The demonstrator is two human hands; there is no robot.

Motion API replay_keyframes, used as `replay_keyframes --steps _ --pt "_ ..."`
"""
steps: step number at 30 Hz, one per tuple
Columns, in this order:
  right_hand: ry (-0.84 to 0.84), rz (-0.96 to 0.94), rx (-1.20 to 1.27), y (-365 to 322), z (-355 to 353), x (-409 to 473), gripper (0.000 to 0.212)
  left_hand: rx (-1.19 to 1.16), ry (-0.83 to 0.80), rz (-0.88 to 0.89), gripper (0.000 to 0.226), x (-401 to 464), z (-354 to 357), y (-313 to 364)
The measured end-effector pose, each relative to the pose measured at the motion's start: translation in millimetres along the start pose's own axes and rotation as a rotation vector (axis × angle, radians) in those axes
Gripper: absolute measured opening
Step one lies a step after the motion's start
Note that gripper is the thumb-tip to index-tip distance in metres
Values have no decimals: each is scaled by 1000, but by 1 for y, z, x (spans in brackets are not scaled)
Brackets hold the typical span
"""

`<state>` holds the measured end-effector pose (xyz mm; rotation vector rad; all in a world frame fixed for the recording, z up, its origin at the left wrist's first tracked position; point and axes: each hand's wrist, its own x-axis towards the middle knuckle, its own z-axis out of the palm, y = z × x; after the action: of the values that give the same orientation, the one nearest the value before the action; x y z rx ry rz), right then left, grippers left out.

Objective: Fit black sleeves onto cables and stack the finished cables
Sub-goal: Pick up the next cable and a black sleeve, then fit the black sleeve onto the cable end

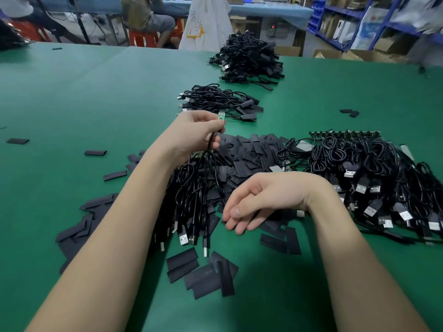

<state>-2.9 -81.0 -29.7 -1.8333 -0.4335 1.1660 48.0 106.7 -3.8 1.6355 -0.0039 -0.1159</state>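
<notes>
Beyond the green surface (72, 92): blue shelving (354, 17) at far right (boxes and bags on it), cardboard cartons (359, 55) on the floor below. A white plastic bag (206, 22) hanging at top centre, red stools (143, 38) beside it, a seated person (148, 15), another blue-covered table (263, 9) behind.

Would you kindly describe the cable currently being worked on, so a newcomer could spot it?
On the green table, find the left hand raised above the loose black sleeves. It pinches one black cable, the only one lifted, with a bare green circuit board at its tip.
</notes>
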Motion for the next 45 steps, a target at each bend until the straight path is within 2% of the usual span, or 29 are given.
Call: replay_keyframes --steps 7,12,16,20,25,32,35,38,40,43,45 --pt "358 -72 -22 9 -19 -9 12 -3 33 47 6 4 -11 8" --pt "597 -107 -122 11 -22 -4 11 33 -116 -16 12 1 -10 14" --pt "716 -137 -223 13 -24 -1 16 7 -214 -32 11 0 -3 17" --pt "687 -178 -270 9 -26 -10 15 56 -242 -60 12 1 5 8" --pt "562 -36 -442 7 -23 -9 20 185 -218 -81 7 2 13 -9" --pt "579 -30 -452 5 -21 -9 14 250 -182 -18 5 2 15 -16" --pt "666 -142 -322 9 -26 -17 15 223 -187 -7 5 3 14 -16" --pt "823 -155 -240 17 -31 -19 15 222 -199 -1 5 2 15 -16" --pt "862 -132 -272 20 -32 -19 15 222 -206 5 4 2 15 -17" --pt "828 -81 -341 19 -32 -19 15 229 -210 12 4 2 16 -17" --pt "871 -63 -409 18 -31 -17 22 229 -211 13 5 2 16 -17"
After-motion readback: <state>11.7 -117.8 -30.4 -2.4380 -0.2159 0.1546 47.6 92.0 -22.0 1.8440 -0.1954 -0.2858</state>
